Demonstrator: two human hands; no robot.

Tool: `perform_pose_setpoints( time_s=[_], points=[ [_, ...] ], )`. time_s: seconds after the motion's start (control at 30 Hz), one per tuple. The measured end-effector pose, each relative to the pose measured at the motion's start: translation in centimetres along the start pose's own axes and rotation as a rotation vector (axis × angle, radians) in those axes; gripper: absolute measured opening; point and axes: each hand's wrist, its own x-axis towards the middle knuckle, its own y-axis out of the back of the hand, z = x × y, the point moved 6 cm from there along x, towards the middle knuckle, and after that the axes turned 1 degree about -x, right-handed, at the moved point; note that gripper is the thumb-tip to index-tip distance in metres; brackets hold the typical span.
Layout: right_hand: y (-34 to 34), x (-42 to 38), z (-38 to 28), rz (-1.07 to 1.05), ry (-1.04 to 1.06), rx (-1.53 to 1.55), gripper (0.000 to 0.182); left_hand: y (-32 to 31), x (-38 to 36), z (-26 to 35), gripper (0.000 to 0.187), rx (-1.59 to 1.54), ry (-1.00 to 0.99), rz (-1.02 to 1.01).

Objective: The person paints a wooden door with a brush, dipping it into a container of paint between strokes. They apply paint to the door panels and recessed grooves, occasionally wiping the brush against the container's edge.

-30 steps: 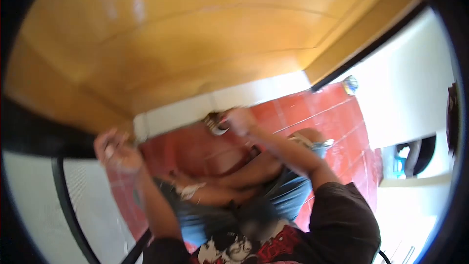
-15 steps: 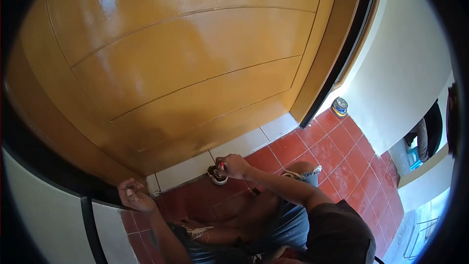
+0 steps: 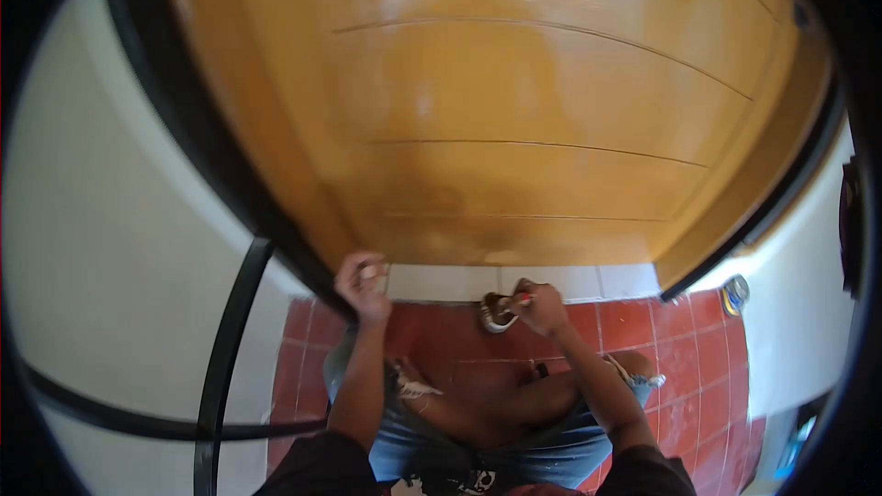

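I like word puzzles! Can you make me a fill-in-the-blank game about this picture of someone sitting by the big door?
1. The floor tiles under the person are ____ in colour.
2. The right hand is at a small ____ that stands on the floor.
3. The big wooden door is coloured ____.
4. The left hand is raised near the door's bottom ____ corner.

Missing words: red; can; orange; left

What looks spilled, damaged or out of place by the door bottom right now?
Nothing clearly stands out. The small container sits upright on the red floor tiles at the right hand; no spill shows. The left hand is at the door corner.
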Motion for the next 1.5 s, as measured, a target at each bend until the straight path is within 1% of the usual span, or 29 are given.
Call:
perform_pose_setpoints(
  time_s=[0.03, 0.07, 0.1, 0.13, 0.17, 0.2, 0.27, 0.33, 0.4, 0.47, 0.5, 0.6, 0.77, 0.83, 0.9, 0.97, 1.0, 1.07, 1.13, 1.17, 1.2, 1.23, 1.27, 1.3, 1.37, 1.43, 1.5],
  points=[
    [-0.3, 0.0, -0.3, -0.038, 0.041, 0.011, 0.032, -0.1, -0.1, 0.2, 0.040, -0.029, -0.021, 0.012],
    [-0.3, 0.0, 0.1, -0.017, 0.014, 0.036, 0.035, -0.4, 0.2, 0.3, 0.039, -0.068, -0.046, 0.018],
    [-0.2, 0.1, 0.3, 0.009, -0.019, 0.060, 0.038, -0.3, 0.6, 0.5, 0.039, -0.038, -0.056, 0.040],
    [-0.5, 0.1, 0.0, -0.017, 0.001, 0.063, 0.038, -0.2, 0.7, 0.6, 0.038, -0.045, -0.012, 0.057],
    [-0.5, -0.1, -0.1, 0.001, 0.017, 0.061, 0.037, 0.0, 0.5, 0.6, 0.037, -0.057, 0.038, 0.072],
    [-0.4, 0.0, -0.2, 0.029, 0.033, 0.060, 0.035, 0.2, 0.7, 0.7, 0.037, -0.044, 0.038, 0.087],
    [-0.8, 0.1, -0.2, -0.004, 0.023, 0.047, 0.035, 0.7, 1.0, 0.5, 0.036, -0.109, 0.024, 0.129],
    [-1.4, 0.2, -0.3, -0.040, 0.003, 0.033, 0.035, 1.2, 1.2, 0.3, 0.035, -0.118, 0.054, 0.163],
    [-1.5, 0.2, -0.5, 0.000, -0.002, 0.023, 0.032, 1.2, 1.4, 0.0, 0.034, -0.140, 0.093, 0.140],
    [-2.4, 0.0, -0.1, -0.006, 0.013, 0.031, 0.031, 1.3, 1.4, -0.6, 0.033, -0.167, 0.138, 0.168],
    [-2.6, 0.2, -0.1, 0.008, 0.038, 0.049, 0.029, 1.3, 1.6, -0.8, 0.034, -0.152, 0.130, 0.155],
    [-3.0, 0.2, 0.1, -0.042, 0.022, 0.058, 0.025, 1.7, 1.5, -1.0, 0.034, -0.144, 0.140, 0.154],
    [-2.7, 0.5, -0.5, -0.072, 0.057, 0.062, 0.024, 1.9, 2.0, -0.5, 0.034, -0.176, 0.115, 0.192],
    [-2.8, 0.3, -0.6, -0.090, 0.067, 0.070, 0.023, 1.9, 1.8, -0.8, 0.034, -0.193, 0.164, 0.182],
    [-2.7, 0.4, -0.9, -0.055, 0.132, 0.085, 0.021, 1.9, 1.6, -1.2, 0.035, -0.190, 0.193, 0.193],
    [-3.2, 0.3, -0.2, -0.083, 0.118, 0.090, 0.018, 2.3, 1.3, -1.3, 0.035, -0.169, 0.241, 0.199],
    [-3.4, 0.6, 0.1, -0.083, 0.123, 0.092, 0.016, 2.4, 1.4, -1.2, 0.035, -0.174, 0.220, 0.199],
    [-2.8, 0.8, -0.3, -0.098, 0.119, 0.101, 0.019, 2.2, 1.7, -1.2, 0.035, -0.187, 0.197, 0.186],
    [-2.9, 1.2, 0.7, -0.004, 0.170, 0.150, 0.019, 2.3, 2.3, -1.3, 0.036, -0.202, 0.080, 0.170],
    [-3.7, 1.4, 2.2, -0.141, 0.011, 0.043, 0.019, 2.2, 2.3, -1.1, 0.036, -0.122, 0.135, 0.179],
    [-2.7, 1.3, 1.0, -0.128, 0.093, 0.113, 0.021, 1.9, 2.5, -0.9, 0.037, -0.056, 0.176, 0.183],
    [-2.7, 1.4, 1.2, -0.125, 0.057, 0.087, 0.023, 1.9, 2.7, -1.3, 0.037, -0.101, 0.212, 0.206],
    [-2.2, 1.4, 1.4, -0.060, 0.144, 0.089, 0.023, 1.7, 2.5, -1.7, 0.038, -0.137, 0.249, 0.233],
    [-2.2, 1.5, 1.3, -0.087, 0.114, 0.111, 0.022, 1.7, 2.4, -2.0, 0.038, -0.152, 0.276, 0.234],
    [-1.8, 1.2, 1.4, -0.113, 0.084, 0.135, 0.021, 1.7, 2.7, -1.5, 0.038, -0.187, 0.215, 0.210],
    [-1.7, 1.4, 1.6, -0.118, 0.029, 0.159, 0.021, 1.5, 2.5, -1.3, 0.037, -0.163, 0.205, 0.189],
    [-1.8, 1.6, 2.0, -0.082, 0.041, 0.150, 0.020, 1.4, 2.6, -1.0, 0.037, -0.133, 0.181, 0.168]
  ],
)
